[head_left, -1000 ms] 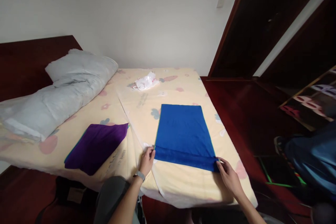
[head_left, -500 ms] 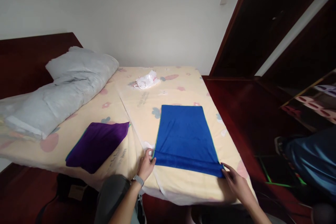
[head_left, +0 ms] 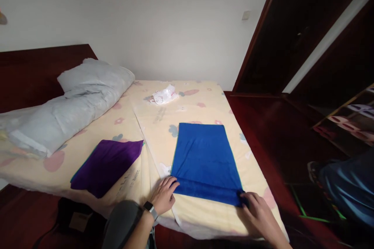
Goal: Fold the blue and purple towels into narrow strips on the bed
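A blue towel point(head_left: 204, 155) with thin green edging lies spread on the bed, its near edge folded over into a flat band. At the left end of that band, my left hand point(head_left: 165, 195) has its fingers curled over the towel's edge. My right hand point(head_left: 258, 212) pinches the opposite end of the band between thumb and fingers. To the left, a purple towel point(head_left: 108, 167) lies folded on the sheet, apart from both hands.
The bed point(head_left: 152, 124) has a patterned cream sheet. A grey quilt point(head_left: 84, 97) is heaped by the dark headboard point(head_left: 43, 70). A crumpled white plastic bag point(head_left: 165, 95) lies near the wall. On the right are a shoe rack point(head_left: 347, 122) and blue fabric point(head_left: 350, 186).
My left hand has turned from pinching the band's corner to lying over its end, knuckles up. The right hand still grips its end. The camera view has tilted slightly upward.
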A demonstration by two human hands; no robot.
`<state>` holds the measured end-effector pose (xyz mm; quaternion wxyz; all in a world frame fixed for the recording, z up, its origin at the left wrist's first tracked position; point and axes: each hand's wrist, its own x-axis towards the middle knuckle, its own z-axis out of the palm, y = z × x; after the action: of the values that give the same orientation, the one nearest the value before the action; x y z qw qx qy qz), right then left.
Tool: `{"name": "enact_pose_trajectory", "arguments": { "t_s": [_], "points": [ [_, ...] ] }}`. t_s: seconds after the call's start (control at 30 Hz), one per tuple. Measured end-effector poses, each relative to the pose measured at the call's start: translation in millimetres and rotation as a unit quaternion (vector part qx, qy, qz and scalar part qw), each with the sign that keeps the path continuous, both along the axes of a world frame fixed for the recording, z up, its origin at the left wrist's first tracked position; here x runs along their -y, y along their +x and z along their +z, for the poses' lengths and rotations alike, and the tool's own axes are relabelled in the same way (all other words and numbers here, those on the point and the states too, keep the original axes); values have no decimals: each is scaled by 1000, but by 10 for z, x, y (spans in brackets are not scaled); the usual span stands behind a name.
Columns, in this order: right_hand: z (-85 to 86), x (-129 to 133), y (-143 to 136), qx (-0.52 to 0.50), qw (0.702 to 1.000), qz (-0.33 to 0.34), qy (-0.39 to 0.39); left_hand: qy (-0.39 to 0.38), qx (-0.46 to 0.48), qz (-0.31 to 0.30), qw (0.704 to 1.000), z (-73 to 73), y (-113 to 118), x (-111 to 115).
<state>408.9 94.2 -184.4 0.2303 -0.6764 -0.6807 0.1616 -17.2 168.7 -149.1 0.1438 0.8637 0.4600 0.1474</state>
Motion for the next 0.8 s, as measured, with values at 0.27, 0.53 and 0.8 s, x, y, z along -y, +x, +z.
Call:
{"name": "enact_pose_trajectory", "arguments": {
  "t_s": [0.27,0.53,0.8],
  "points": [
    [-83,-97,77,-50,998,-12,-27,-58,49,9,997,-22,-61,-239],
    [60,-383,54,-215,953,-187,-103,-110,198,143,963,-115,-41,-508],
    [-2,-785,-51,-179,952,-224,-110,-121,236,189,945,-337,-21,-621]
  ]
}}
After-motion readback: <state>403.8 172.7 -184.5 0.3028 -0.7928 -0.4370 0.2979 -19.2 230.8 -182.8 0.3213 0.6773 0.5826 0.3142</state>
